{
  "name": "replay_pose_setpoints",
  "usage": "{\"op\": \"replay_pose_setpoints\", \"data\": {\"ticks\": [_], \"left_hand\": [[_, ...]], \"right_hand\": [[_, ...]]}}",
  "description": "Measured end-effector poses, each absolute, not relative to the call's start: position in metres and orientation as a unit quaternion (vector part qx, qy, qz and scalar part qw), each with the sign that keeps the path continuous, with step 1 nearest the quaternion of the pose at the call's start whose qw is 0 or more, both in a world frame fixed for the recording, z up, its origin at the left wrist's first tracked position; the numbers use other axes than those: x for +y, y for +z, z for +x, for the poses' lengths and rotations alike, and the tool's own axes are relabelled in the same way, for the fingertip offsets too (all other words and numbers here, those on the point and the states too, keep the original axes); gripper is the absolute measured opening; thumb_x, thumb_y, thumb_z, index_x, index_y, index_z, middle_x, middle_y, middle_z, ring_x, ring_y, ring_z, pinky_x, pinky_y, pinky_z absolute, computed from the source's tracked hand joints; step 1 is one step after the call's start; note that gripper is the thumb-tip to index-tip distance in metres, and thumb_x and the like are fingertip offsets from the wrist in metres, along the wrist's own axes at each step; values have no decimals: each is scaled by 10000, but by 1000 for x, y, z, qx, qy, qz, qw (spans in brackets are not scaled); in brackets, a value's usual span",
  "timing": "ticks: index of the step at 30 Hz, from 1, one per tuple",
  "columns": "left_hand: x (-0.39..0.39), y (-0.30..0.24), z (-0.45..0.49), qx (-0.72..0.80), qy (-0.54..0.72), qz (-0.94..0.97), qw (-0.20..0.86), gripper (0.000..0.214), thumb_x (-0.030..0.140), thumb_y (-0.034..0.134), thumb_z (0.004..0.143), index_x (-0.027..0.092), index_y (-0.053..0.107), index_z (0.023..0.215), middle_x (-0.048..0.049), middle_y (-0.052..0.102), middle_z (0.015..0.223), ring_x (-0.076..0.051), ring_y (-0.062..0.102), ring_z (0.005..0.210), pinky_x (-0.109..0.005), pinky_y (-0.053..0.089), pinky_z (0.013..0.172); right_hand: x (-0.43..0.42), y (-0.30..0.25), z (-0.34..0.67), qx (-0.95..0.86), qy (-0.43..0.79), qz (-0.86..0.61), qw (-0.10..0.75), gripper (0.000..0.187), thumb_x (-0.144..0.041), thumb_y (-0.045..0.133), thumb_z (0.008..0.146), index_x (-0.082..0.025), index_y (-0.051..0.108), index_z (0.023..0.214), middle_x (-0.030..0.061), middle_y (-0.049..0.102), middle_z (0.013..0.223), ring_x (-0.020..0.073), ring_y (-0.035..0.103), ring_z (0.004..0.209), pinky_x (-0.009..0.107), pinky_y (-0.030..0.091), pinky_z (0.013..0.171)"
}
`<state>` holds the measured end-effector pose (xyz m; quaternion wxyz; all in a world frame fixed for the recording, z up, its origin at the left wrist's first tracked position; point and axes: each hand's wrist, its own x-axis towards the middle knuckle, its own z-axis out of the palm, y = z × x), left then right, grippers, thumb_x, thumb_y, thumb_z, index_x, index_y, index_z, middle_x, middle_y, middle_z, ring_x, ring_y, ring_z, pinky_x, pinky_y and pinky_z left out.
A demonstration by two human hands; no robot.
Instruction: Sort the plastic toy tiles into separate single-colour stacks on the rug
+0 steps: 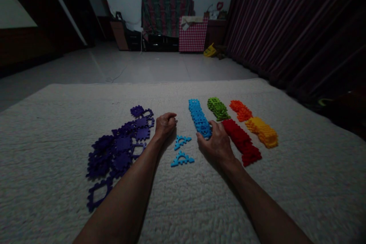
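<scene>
Right hand: you are angling it inward, thumb and fingers bracketing the near end of the blue row; firm grasp, cannot tell. Left hand: you are clenching it left of the row. Two blue pieces: lying left of the row, nearer you.

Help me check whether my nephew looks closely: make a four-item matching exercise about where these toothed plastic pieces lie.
1. Purple pieces
2. Light-blue row
3. Two loose light-blue arched pieces
4. Yellow row

A. Rightmost of all the pieces
B. Between the forearms
C. Left of the left hand
D. Near end at the right hand

Pairs: 1-C, 2-D, 3-B, 4-A
</scene>
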<state>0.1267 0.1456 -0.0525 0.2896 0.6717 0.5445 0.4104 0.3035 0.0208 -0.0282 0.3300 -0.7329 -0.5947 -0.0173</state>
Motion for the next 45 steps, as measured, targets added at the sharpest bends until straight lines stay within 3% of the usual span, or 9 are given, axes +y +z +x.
{"op": "replay_pose_setpoints", "data": {"ticks": [21,26,29,32,37,40,45], "left_hand": [[146,-52,127,544,410,670,295,318,103,515,807,166,773,983,-32,777,839,-165,728,819,-271,556,869],[147,-55,127,538,417,672,292,317,111,515,806,167,774,980,-37,775,833,-171,727,822,-270,559,845],[148,-56,126,537,418,672,291,322,108,514,800,164,773,983,-42,777,847,-170,725,823,-270,555,848],[147,-55,126,536,418,672,294,323,112,513,801,161,771,989,-44,776,840,-171,723,815,-271,554,841],[146,-53,127,544,416,665,298,322,116,511,803,165,773,984,-41,771,801,-164,720,768,-260,556,809],[145,-52,127,543,414,666,300,329,116,507,802,159,772,992,-43,766,779,-168,720,757,-267,558,808],[145,-51,127,541,413,671,292,331,122,506,801,164,774,991,-42,770,801,-171,722,783,-275,553,841]], "right_hand": [[19,-34,306,-593,-39,-761,259,488,-398,643,809,-116,561,1199,142,568,1049,276,581,926,370,485,796],[17,-29,303,-596,-60,-748,286,537,-409,676,792,-123,547,1228,153,547,1081,295,567,964,388,485,802],[15,-27,299,-639,-50,-691,334,345,-328,608,850,-144,595,1142,125,581,1021,263,577,926,369,478,804],[10,-24,291,-719,33,-589,367,157,-204,520,886,-169,636,984,70,614,904,192,587,810,309,463,757],[-2,-15,274,-791,166,-513,288,65,-202,588,856,-188,635,899,18,603,836,147,565,756,265,425,701],[-12,-5,258,-763,174,-586,211,189,-371,650,850,-187,611,866,29,610,848,169,560,759,296,429,711],[-33,1,223,-684,136,-703,138,470,-448,694,798,-186,574,1170,141,585,1212,296,560,1079,418,460,883]]}}
